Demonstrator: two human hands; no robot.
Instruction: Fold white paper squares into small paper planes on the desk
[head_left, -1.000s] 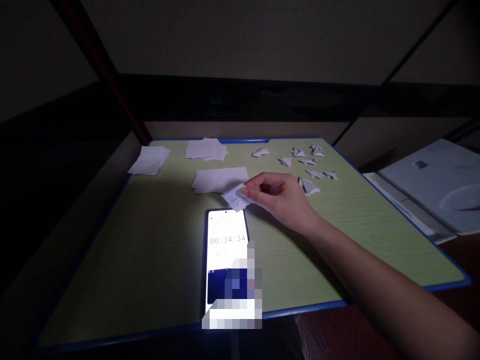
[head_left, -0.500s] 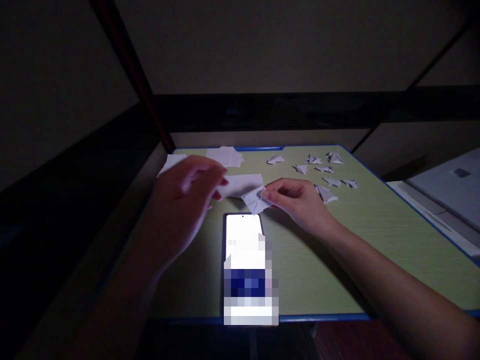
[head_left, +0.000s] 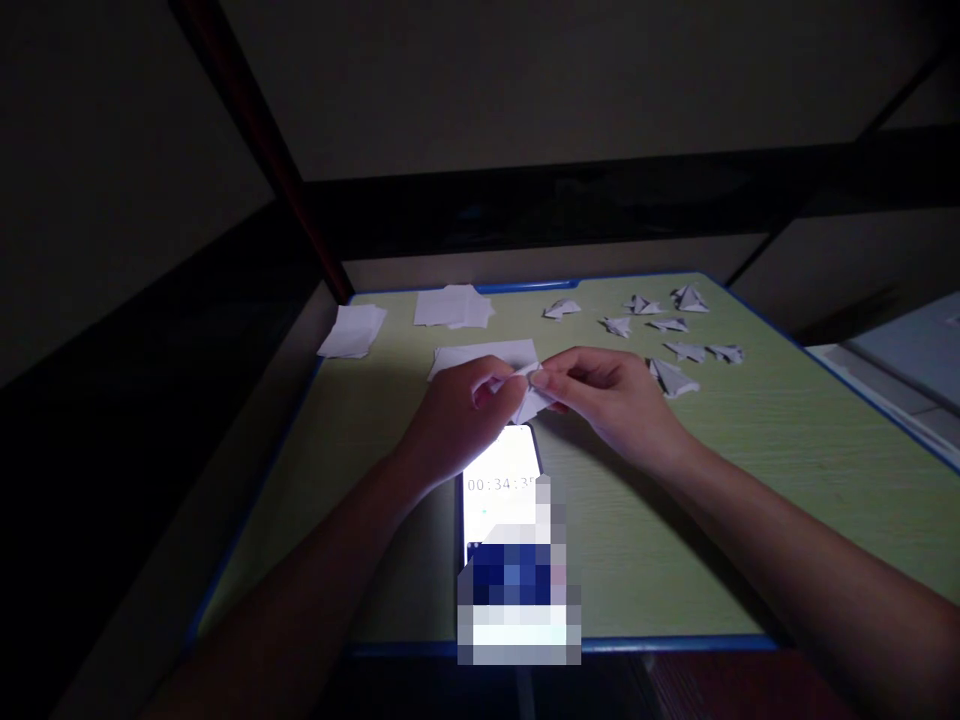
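A small folded piece of white paper [head_left: 529,404] is pinched between both hands, above the top end of a lit phone. My left hand [head_left: 469,410] is closed on its left side, thumb on top. My right hand [head_left: 611,395] grips the right side between thumb and fingers. Parts of the paper are hidden by the fingertips. Behind the hands lies a stack of white paper [head_left: 480,354], partly covered by my left hand. The phone [head_left: 501,465] shows a running timer; its lower part is pixelated.
Several folded paper figures [head_left: 667,325] lie at the back right of the green table [head_left: 675,530]. Two more piles of white paper, one at the left edge [head_left: 352,332] and one at the back [head_left: 442,307], rest there. A pale box-like object [head_left: 915,350] stands beyond the right edge.
My left hand has come in from the left, where it was raised and apart, and now takes hold of the folded paper. My right hand keeps its grip. The view has shifted slightly.
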